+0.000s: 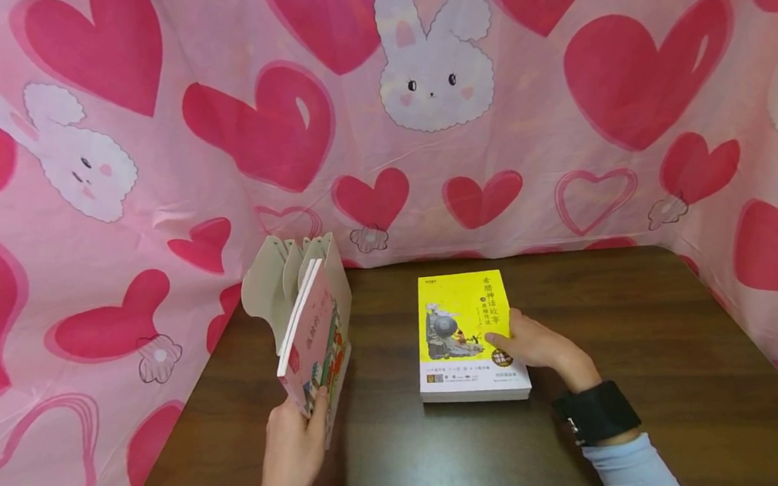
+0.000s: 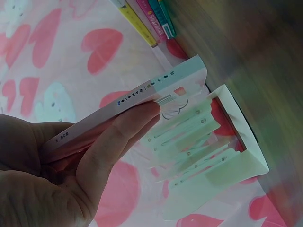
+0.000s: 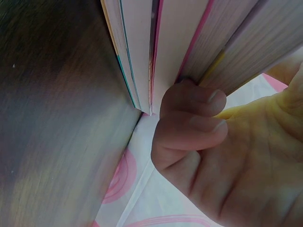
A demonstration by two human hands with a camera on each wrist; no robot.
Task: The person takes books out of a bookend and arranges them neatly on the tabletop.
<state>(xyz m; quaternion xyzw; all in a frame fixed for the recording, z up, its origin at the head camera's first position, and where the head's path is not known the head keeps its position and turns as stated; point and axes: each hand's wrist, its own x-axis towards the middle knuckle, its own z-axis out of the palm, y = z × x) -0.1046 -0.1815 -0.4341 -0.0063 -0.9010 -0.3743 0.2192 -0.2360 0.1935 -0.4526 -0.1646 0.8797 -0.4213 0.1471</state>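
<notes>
My left hand (image 1: 296,435) grips a pink picture book (image 1: 314,334) by its near edge, thumb on the front cover. The book stands upright and tilted beside a pale file holder (image 1: 263,281); in the left wrist view its spine (image 2: 137,97) faces up, apart from the holder's dividers (image 2: 199,184). On the table, my right hand (image 1: 540,345) pinches the right side of a yellow book (image 1: 457,306), thumb over its cover. That book lies flat on top of a stack. In the right wrist view, curled fingers (image 3: 194,118) touch the stacked books' page edges (image 3: 182,38).
Under everything is a dark wooden table (image 1: 394,459). A pink curtain (image 1: 537,184) with hearts and rabbits rises behind the table and along both sides. The file holder stands at the table's back left, by the curtain.
</notes>
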